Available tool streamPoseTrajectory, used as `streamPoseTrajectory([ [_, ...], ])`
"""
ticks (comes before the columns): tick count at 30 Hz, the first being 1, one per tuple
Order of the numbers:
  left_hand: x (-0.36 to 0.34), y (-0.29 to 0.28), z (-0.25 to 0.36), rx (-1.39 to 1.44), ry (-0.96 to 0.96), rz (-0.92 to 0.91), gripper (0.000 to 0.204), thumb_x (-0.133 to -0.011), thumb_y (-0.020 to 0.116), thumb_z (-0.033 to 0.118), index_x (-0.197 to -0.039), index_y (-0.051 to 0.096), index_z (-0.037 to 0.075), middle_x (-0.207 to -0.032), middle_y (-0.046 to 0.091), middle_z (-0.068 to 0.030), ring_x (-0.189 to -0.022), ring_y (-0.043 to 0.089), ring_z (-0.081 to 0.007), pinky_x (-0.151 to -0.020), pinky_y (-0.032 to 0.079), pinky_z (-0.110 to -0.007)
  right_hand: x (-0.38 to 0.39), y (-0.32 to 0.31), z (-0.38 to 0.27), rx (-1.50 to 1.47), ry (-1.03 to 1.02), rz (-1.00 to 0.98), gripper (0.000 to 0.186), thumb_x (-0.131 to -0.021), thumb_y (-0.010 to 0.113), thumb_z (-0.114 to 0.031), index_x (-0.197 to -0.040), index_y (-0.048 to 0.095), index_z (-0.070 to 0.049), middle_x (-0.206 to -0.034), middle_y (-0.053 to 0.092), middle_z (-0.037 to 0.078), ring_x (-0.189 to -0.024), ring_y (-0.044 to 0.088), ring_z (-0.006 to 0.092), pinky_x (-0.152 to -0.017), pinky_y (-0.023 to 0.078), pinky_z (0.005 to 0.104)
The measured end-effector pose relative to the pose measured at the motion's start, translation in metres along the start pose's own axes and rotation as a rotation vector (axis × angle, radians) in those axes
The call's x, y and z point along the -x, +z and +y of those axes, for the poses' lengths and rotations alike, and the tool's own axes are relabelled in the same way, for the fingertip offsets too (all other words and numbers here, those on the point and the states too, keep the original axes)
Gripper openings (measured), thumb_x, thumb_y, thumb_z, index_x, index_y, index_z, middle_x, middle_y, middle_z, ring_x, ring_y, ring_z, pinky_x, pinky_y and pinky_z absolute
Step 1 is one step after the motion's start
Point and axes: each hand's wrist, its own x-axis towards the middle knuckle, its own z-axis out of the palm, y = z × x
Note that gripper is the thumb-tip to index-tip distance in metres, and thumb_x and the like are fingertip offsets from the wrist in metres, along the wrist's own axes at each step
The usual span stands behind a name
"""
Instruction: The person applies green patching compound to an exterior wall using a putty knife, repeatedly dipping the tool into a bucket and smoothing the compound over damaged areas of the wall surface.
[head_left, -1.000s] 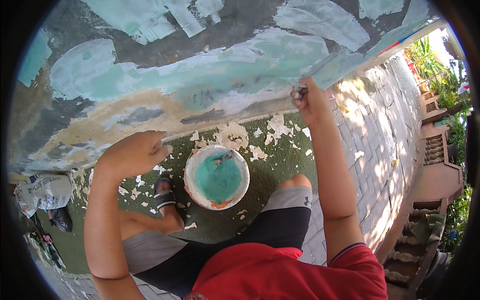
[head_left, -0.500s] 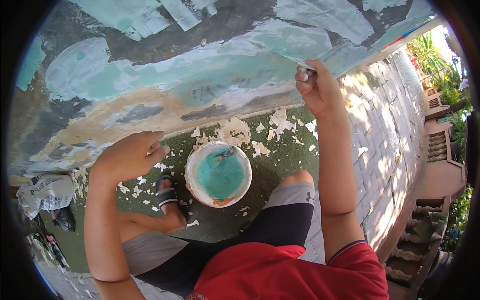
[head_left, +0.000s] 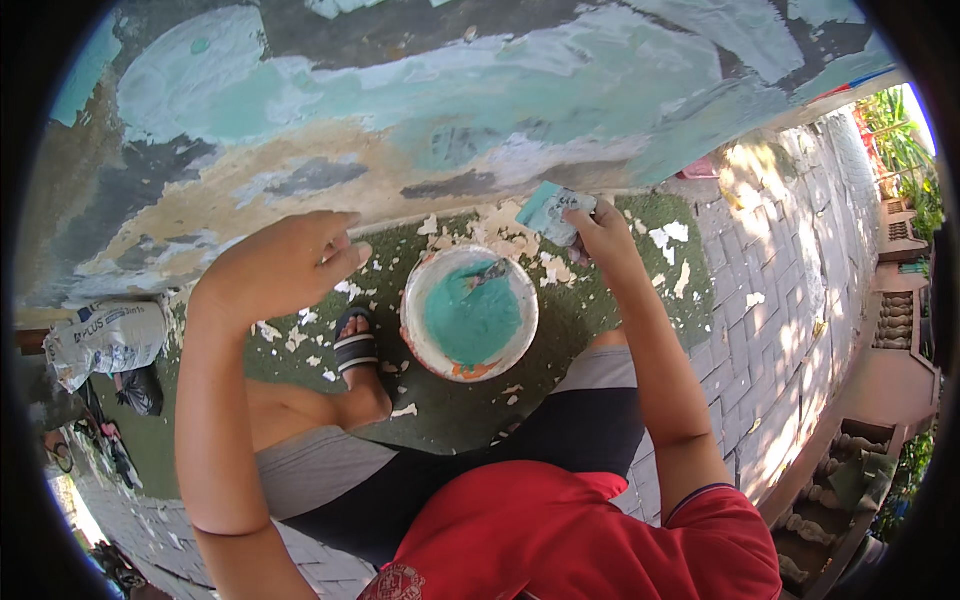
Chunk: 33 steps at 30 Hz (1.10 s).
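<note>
My right hand (head_left: 597, 232) is closed on a flat, thin filler spreader (head_left: 543, 211), its face smeared with pale green and grey paste. It hangs just beyond the bucket's far right side, below the wall (head_left: 420, 90), which is patched with turquoise, white, grey and tan. On the left, my left hand (head_left: 280, 265) hovers in the air with its fingers partly bent and apart, nothing visible in it. Between my feet stands a round white bucket (head_left: 412, 335) holding turquoise paste (head_left: 470, 325). A paste-coated tool (head_left: 490, 276) leans inside it, against the far right wall.
Pale paint flakes (head_left: 500, 228) litter the green ground (head_left: 440, 415). At left lie a white printed sack (head_left: 110, 338) and a black plastic bag (head_left: 140, 390). Grey paving (head_left: 760, 300) runs along the right, beside a low balustrade (head_left: 830, 470). My sandalled foot (head_left: 356, 350) is left of the bucket.
My right hand has come down off the wall toward the bucket, turning the spreader so its smeared face shows. The view has shifted slightly; my left hand stays raised at the left.
</note>
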Motion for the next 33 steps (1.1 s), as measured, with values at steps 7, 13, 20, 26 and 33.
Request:
streamPoseTrajectory([
  [7, 0.001, -0.003, -0.001, -0.026, -0.059, -0.016, 0.06, -0.099, 0.055, 0.045, -0.137, 0.054, -0.001, -0.124, 0.065, -0.0229, -0.109, 0.065, -0.0314, -0.094, 0.051, -0.04, 0.026, 0.102, 0.109, 0.954, -0.404, -0.261, 0.021, -0.089, 0.06, -0.021, -0.101, 0.062, -0.003, -0.101, 0.069, 0.019, -0.089, 0.068, 0.0359, -0.078, 0.055, 0.0452],
  [13, -0.001, -0.001, 0.002, -0.032, -0.053, -0.045, 0.058, -0.099, 0.056, 0.044, -0.137, 0.055, -0.001, -0.119, 0.067, -0.0216, -0.106, 0.066, -0.0304, -0.092, 0.051, -0.04, 0.017, 0.153, 0.193, 1.272, -0.542, -0.505, 0.022, -0.086, 0.059, -0.012, -0.107, 0.065, -0.01, -0.105, 0.068, 0.011, -0.102, 0.068, 0.0301, -0.081, 0.057, 0.0416],
  [20, 0.006, 0.004, -0.007, -0.026, -0.1, -0.039, 0.059, -0.099, 0.057, 0.044, -0.136, 0.055, -0.001, -0.118, 0.067, -0.0215, -0.105, 0.066, -0.0306, -0.091, 0.051, -0.039, 0.015, 0.125, 0.18, 1.324, -0.54, -0.625, 0.022, -0.085, 0.058, -0.01, -0.105, 0.068, -0.01, -0.111, 0.067, 0.01, -0.108, 0.065, 0.0284, -0.086, 0.057, 0.0398],
  [26, 0.002, 0.002, -0.004, -0.03, -0.087, -0.043, 0.059, -0.099, 0.057, 0.044, -0.135, 0.056, -0.002, -0.119, 0.067, -0.0217, -0.107, 0.065, -0.0304, -0.091, 0.052, -0.039, 0.004, 0.13, 0.201, 1.42, -0.414, -0.688, 0.022, -0.085, 0.057, -0.009, -0.104, 0.069, -0.008, -0.111, 0.068, 0.01, -0.106, 0.067, 0.0301, -0.086, 0.057, 0.0419],
  [33, 0.004, 0.004, -0.005, -0.025, -0.074, -0.035, 0.059, -0.099, 0.057, 0.044, -0.135, 0.056, -0.002, -0.119, 0.067, -0.0222, -0.106, 0.066, -0.0306, -0.091, 0.052, -0.039, -0.008, 0.135, 0.199, 1.358, -0.334, -0.61, 0.024, -0.085, 0.057, -0.01, -0.106, 0.069, -0.006, -0.106, 0.069, 0.015, -0.1, 0.069, 0.0317, -0.084, 0.057, 0.0441],
])
